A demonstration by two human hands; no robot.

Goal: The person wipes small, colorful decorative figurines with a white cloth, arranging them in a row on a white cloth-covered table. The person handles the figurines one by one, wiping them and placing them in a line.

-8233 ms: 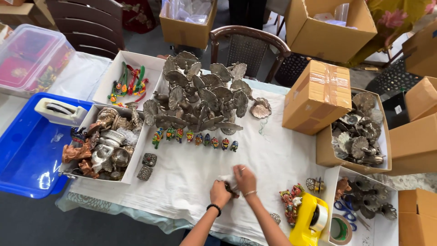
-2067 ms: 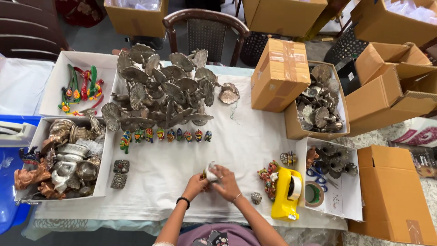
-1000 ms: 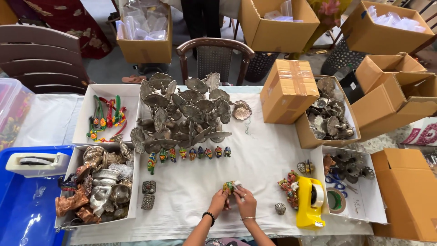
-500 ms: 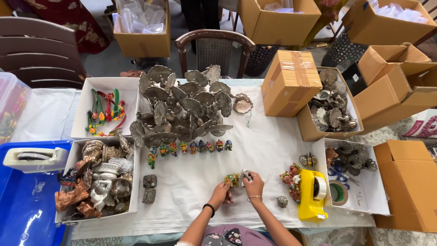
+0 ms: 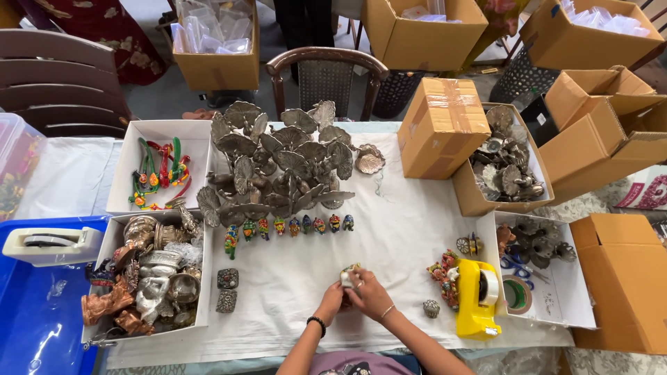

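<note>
My left hand and my right hand meet over the white cloth near the table's front edge. Together they grip a small painted figurine, partly wrapped in something pale. A row of similar colourful figurines stands just beyond, in front of a cluster of grey metal leaf-shaped pieces. A black band circles my left wrist, a thin bracelet my right.
A yellow tape dispenser and a heap of small colourful figurines lie to the right. White trays hold metal statues and coloured ornaments. Cardboard boxes crowd the right side. A chair stands behind the table. A blue tray sits at the left.
My hands have stayed together near the front edge, turning and wrapping the small figurine. The camera view has shifted and tilted slightly between frames.
</note>
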